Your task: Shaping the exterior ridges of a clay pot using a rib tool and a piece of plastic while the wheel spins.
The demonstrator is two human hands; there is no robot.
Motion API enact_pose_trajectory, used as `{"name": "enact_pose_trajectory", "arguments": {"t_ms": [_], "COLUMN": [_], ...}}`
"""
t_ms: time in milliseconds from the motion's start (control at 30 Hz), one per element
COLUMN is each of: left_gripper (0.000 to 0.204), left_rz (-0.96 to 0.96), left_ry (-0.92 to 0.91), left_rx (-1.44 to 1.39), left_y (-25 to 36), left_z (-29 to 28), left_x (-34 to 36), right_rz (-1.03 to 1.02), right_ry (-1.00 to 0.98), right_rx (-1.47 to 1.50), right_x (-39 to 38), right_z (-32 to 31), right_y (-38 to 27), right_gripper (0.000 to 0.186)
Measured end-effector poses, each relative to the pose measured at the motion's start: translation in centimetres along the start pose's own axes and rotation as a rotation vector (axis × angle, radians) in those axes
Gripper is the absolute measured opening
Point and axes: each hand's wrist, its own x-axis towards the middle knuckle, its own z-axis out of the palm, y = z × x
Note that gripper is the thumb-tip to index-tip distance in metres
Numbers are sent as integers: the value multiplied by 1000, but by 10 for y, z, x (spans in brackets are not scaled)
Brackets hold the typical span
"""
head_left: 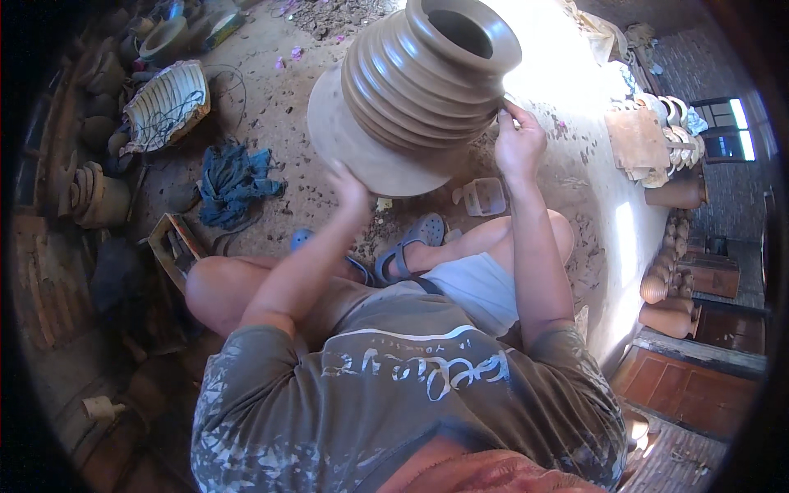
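Observation:
A wet brown clay pot with ridged walls and a wide open mouth stands on a round potter's wheel in front of me. My left hand is at the wheel's near-left rim, its fingers smeared by motion. At the pot's right side is my right hand, thumb and forefinger pinched together close to the clay just below the neck. Whatever the pinch holds, if anything, is too small to make out. The pot's far side is hidden.
A clear plastic tub sits by my right leg. Blue cloth lies on the dirt floor at left, near a ribbed broken basin. Several clay pots line the right wall, and clay crumbs are scattered around the wheel.

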Motion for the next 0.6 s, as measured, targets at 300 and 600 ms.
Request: {"name": "enact_pose_trajectory", "arguments": {"t_ms": [300,600], "left_gripper": [83,75], "left_rz": [45,-311], "left_ry": [13,-374], "left_rx": [-163,225], "left_y": [-7,-134], "left_z": [3,-27], "left_x": [26,7], "right_rz": [-25,6], "right_ry": [26,-14], "right_rx": [-26,0], "right_x": [13,12], "right_z": [4,11], "right_y": [23,3], "right_gripper": [26,25]}}
